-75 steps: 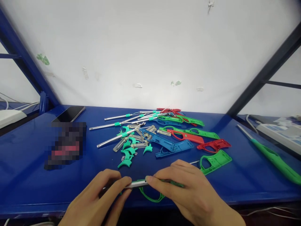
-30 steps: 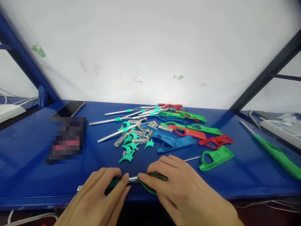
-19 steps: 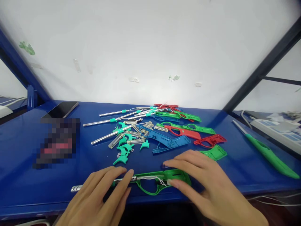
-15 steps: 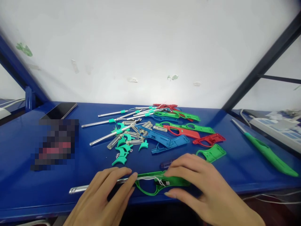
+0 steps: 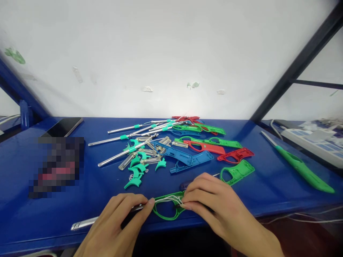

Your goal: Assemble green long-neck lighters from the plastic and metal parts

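Observation:
A green lighter half-shell [image 5: 168,218] lies open side up near the table's front edge, its rear end hidden under my right hand [image 5: 214,201]. From its front runs a silver metal tube [image 5: 84,223], which my left hand [image 5: 115,219] pinches beside the shell. White wires [image 5: 169,197] run along the shell's inside to my right fingertips. Those fingertips are closed on the wires, close to a small dark part mostly covered by them. Just behind my right hand is a screwdriver [image 5: 185,185] with a dark purple handle, partly hidden.
Teal triggers [image 5: 133,182], clear fuel tanks [image 5: 127,161] and several metal tubes [image 5: 114,153] lie mid-table. Blue [image 5: 197,161], red [image 5: 235,155] and green shell halves [image 5: 238,172] are spread behind. A whole green lighter [image 5: 305,167] lies right, a phone [image 5: 63,127] left.
My right hand has moved left and its thumb and fingers have closed at the wires. My left hand stays on the tube, whose free end has dropped slightly. The view has shifted a little.

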`<state>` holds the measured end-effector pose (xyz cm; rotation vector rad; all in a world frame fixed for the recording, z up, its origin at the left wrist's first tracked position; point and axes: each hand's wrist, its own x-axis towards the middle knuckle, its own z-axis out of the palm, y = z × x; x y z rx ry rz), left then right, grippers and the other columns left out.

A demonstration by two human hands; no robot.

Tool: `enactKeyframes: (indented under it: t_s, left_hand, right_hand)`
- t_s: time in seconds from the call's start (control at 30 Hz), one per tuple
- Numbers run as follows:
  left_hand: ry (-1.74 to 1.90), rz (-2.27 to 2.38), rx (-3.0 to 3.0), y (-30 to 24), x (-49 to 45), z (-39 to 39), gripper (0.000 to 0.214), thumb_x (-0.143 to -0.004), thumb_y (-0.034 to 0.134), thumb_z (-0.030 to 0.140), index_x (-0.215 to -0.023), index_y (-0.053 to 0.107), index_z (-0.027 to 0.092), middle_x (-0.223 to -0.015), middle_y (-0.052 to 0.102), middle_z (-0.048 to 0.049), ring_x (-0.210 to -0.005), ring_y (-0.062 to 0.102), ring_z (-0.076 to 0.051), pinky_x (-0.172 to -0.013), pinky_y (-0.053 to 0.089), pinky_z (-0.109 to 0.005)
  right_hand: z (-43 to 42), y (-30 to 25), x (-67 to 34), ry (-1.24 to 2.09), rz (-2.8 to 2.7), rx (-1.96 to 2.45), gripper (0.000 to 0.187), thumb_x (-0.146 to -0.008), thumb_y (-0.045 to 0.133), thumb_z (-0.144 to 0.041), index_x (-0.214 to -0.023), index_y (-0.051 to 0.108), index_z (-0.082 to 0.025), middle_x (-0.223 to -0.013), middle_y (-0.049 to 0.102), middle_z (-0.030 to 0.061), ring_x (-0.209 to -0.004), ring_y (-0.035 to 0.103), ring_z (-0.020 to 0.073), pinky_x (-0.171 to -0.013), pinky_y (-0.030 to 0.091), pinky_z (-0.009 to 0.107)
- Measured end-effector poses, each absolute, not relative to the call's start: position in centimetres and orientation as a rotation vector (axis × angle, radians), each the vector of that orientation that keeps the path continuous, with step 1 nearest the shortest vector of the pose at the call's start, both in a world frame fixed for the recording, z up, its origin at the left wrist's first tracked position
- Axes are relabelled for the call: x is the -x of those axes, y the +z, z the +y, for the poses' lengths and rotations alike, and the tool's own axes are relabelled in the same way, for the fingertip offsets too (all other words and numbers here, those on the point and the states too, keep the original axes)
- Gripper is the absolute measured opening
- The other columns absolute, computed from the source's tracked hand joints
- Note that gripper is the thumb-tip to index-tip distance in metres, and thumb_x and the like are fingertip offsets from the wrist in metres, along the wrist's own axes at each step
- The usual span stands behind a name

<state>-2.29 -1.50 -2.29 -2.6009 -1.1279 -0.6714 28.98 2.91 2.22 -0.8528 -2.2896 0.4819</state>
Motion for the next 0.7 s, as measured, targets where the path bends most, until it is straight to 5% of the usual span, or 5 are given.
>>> enactKeyframes:
  t_s: [0.33,0.5,0.7]
  left_hand:
    - [-0.867,-1.378,2.332,0.1,0.7,-1.4,0.035,-0.111,0.054,0.029,-0.144,0.063,0.027,-0.121,0.073,-0.0021,-0.115,0.063,-0.019,-0.102,0.051,-0.028]
    - [-0.71,-1.652,2.149,1.6,1.3,0.1,0.042,-0.113,0.037,0.052,-0.12,0.072,0.028,-0.111,0.077,-0.0041,-0.097,0.073,-0.027,-0.076,0.057,-0.039]
    - [-0.808,-1.6,2.197,1.5,2.5,0.7,0.04,-0.112,0.039,0.044,-0.103,0.075,0.032,-0.096,0.079,-0.0001,-0.076,0.077,-0.023,-0.054,0.053,-0.033]
  right_hand:
    - [2.8,1.1,-28.9,0.392,-2.265,0.805,0.006,-0.108,0.068,-0.019,-0.109,0.071,-0.024,-0.102,0.078,-0.003,-0.098,0.066,0.0178,-0.091,0.051,0.034]
    - [2.9,1.3,-28.8,0.361,-2.255,0.765,0.009,-0.11,0.064,-0.021,-0.109,0.073,-0.022,-0.1,0.079,-0.0012,-0.094,0.066,0.0183,-0.086,0.053,0.034]
    - [2.8,1.4,-28.7,0.306,-2.253,0.764,0.013,-0.111,0.062,-0.023,-0.108,0.075,-0.021,-0.098,0.08,0.0006,-0.09,0.068,0.0195,-0.084,0.055,0.034]
